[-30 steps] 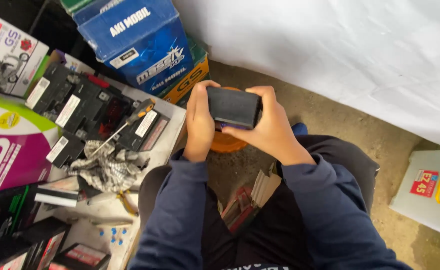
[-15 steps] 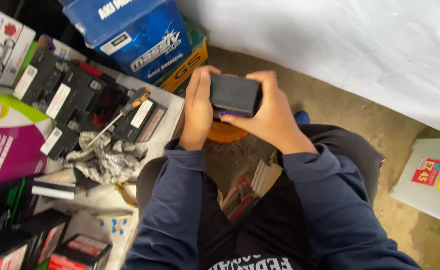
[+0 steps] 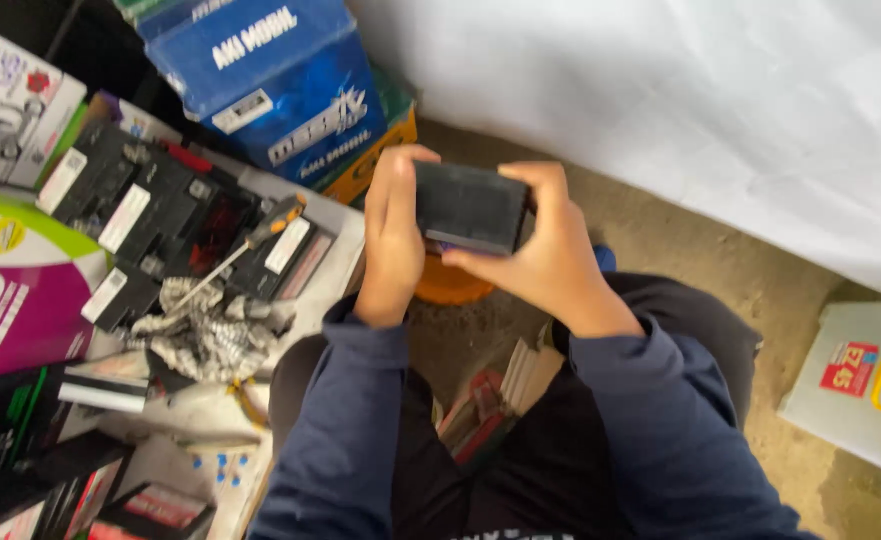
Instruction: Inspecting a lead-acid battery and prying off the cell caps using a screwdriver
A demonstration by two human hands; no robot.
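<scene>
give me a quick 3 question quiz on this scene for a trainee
1. True or false: both hands grip the black box-shaped battery.
2. Multiple choice: where does the screwdriver lie? A) on the black batteries in the tray at the left B) on the concrete floor C) in the right hand
3. Fill in: directly beyond the held battery stands a large ____ carton.

Key
1. True: the left hand holds its left end, the right hand its right end and underside.
2. A
3. blue
</scene>
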